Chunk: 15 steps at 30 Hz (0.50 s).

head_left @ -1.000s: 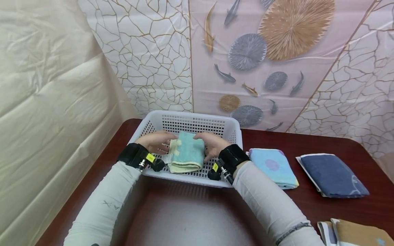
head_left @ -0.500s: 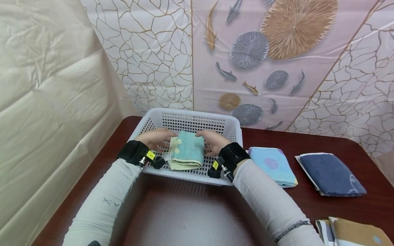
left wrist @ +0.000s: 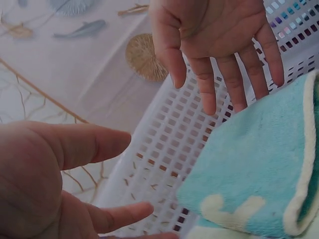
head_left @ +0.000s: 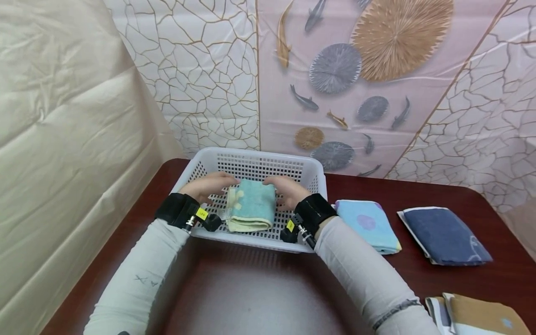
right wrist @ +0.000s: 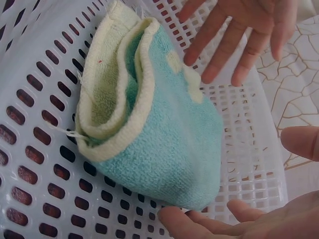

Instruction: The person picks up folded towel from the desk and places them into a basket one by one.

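On my feeds the person's left hand (head_left: 209,186) and right hand (head_left: 289,191) face each other, palms inward, thumbs uppermost. I read both grips as slack: fingers extended and spread, holding nothing. Between them a folded turquoise terry towel (head_left: 254,204) with pale yellow edging lies inside a white rectangular perforated plastic basket (head_left: 259,156). The left fingers are just beside the towel; the right fingertips come so near its other side that I cannot tell whether they touch. Both forearms, in whitish sleeves, slant inward over the basket's near rim. Right of the right hand I see a folded light-blue towel (head_left: 370,230), farther out a folded navy towel (head_left: 445,237), and nearer the body a folded brown towel (head_left: 481,314).
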Tool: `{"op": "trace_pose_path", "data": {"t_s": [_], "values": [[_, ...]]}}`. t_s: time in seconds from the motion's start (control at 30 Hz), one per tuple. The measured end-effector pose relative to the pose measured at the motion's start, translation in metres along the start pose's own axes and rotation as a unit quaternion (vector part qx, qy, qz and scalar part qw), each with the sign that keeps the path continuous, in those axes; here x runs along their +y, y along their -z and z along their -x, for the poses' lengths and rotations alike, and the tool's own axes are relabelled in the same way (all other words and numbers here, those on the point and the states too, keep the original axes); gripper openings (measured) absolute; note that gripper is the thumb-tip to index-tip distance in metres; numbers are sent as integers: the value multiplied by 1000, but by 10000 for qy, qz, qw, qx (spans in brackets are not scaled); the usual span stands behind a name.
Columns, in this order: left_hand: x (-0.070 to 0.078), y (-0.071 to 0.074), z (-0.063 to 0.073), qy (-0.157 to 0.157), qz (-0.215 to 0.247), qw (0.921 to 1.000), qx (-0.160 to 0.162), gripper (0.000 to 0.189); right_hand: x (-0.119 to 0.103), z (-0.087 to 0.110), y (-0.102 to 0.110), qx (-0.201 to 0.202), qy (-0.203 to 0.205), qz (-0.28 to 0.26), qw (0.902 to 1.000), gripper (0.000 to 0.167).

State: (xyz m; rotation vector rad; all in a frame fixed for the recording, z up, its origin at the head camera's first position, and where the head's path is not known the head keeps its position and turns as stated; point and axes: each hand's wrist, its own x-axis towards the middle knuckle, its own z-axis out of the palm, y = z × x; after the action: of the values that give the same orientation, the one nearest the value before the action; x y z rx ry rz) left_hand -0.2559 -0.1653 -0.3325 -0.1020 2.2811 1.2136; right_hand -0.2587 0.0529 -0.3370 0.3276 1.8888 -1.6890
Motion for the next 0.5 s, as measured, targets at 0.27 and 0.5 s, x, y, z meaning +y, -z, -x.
{"op": "trace_pose_path", "data": {"t_s": [0.27,0.5], "values": [[8,-2,11,-659,-839,9943,-49,58,-1,0,-1,-22,60,150,9999,69],[18,-7,21,-1088,-1252,9861,-17,59,-2,1,0,14,95,341,9994,69]]}}
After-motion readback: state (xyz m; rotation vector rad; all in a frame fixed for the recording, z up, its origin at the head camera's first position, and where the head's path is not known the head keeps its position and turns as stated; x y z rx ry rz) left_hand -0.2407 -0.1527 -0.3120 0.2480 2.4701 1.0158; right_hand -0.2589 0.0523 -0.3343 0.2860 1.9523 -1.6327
